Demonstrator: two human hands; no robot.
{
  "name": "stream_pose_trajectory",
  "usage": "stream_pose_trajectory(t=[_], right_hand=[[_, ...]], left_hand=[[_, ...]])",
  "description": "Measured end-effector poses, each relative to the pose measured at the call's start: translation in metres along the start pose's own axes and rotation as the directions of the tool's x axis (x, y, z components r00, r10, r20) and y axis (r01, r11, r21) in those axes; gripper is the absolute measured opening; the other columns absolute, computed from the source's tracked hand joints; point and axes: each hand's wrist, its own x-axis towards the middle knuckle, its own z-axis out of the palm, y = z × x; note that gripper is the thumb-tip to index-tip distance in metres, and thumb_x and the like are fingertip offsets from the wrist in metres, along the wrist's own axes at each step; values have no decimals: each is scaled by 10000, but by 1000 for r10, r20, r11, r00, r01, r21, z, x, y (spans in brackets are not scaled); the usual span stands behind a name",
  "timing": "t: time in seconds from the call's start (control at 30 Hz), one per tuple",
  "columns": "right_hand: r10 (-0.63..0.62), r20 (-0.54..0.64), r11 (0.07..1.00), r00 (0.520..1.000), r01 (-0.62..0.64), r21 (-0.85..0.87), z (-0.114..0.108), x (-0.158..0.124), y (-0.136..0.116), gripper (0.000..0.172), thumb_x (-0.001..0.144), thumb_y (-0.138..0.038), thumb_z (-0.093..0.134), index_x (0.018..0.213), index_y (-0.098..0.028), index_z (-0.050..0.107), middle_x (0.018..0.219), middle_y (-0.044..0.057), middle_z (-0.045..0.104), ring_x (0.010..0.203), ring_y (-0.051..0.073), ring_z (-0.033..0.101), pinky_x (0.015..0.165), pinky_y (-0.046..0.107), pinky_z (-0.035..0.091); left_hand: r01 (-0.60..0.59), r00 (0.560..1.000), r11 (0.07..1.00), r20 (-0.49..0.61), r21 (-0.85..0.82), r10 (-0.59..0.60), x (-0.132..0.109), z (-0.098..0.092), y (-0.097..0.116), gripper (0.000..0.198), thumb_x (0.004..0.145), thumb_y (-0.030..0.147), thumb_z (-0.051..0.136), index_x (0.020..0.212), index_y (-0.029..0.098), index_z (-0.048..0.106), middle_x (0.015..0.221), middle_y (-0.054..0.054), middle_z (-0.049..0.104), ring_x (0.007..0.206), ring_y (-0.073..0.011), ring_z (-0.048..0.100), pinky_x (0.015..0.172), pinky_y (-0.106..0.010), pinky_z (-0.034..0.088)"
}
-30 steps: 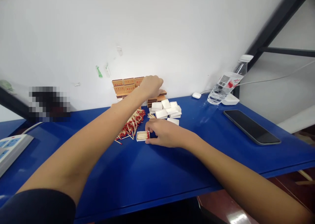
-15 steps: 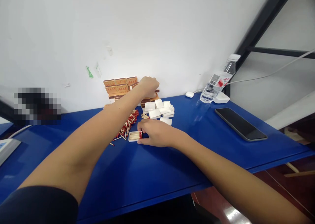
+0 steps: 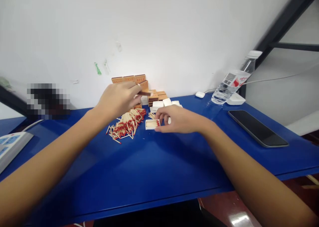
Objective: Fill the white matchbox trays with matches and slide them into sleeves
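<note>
Between the thumb and fingers of my right hand (image 3: 175, 119) is a white matchbox tray (image 3: 150, 124) filled with red-tipped matches, held by its right end. My left hand (image 3: 122, 95) pinches a matchbox sleeve (image 3: 146, 93) with a dark brown side, above and left of the tray; motion blurs it a little. Below my left hand lies a loose pile of matches (image 3: 127, 124) with red heads. Orange matchboxes (image 3: 128, 78) stand stacked against the wall, partly hidden by my left hand. Several white trays (image 3: 167, 102) sit behind my right hand, which covers some of them.
A tilted water bottle (image 3: 231, 79) stands at the right near a white adapter (image 3: 235, 99). In front of it lies a black phone (image 3: 258, 128). A small white case (image 3: 200, 94) rests by the wall. At the left edge is a grey device with blue keys (image 3: 12, 145).
My left hand has come back from the matchbox stacks, moving left and toward me with a sleeve in it. My right hand has lifted the filled tray off the table.
</note>
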Motion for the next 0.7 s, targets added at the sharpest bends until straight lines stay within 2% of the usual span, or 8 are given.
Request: stream_pose_trajectory(t=[0.07, 0.13, 0.27, 0.47, 0.7], right_hand=[[25, -54, 994, 998, -20, 108, -6, 1, 1, 300, 801, -396, 782, 981, -189, 660, 859, 24, 688, 710, 150, 611, 646, 299, 481], [31, -94, 978, 995, -11, 210, -5, 3, 0, 350, 800, -440, 792, 1005, -187, 665, 864, 23, 680, 713, 145, 605, 626, 293, 481], [-19, -102, 947, 995, 51, 316, 11, 9, -8, 408, 793, -479, 814, 1039, -180, 685, 899, 25, 681, 703, 123, 584, 616, 279, 479], [-53, -125, 956, 991, 86, 282, 24, 10, -14, 397, 808, -482, 807, 1071, -199, 716, 993, 42, 703, 738, 128, 604, 661, 288, 515], [-46, -115, 963, 992, 74, 258, 23, 9, -15, 390, 817, -476, 804, 1110, -227, 743, 1002, 44, 724, 757, 147, 625, 616, 281, 511]], left_hand=[[-47, 998, 990, -31, 134, 51, -43, -6, -12, 278, 999, 340, 524, 1140, 259, 750, 998, -74, 780, 888, -234, 719, 674, -326, 490], [-36, 996, 986, -69, 160, 48, -78, -6, -17, 267, 995, 352, 553, 1164, 289, 750, 950, -55, 800, 824, -222, 741, 630, -317, 510], [57, 983, 998, -177, -4, -56, -121, 2, -11, 268, 929, 340, 690, 1185, 302, 760, 1018, -60, 812, 829, -233, 775, 660, -332, 581], [6, 973, 999, -230, -34, -14, -136, 7, -3, 236, 927, 270, 708, 1153, 270, 776, 1060, -62, 811, 878, -237, 794, 769, -357, 648], [-121, 959, 993, -261, -18, 112, -139, 5, -3, 282, 935, 200, 693, 1200, 270, 758, 1107, -48, 801, 915, -252, 797, 762, -383, 671]])
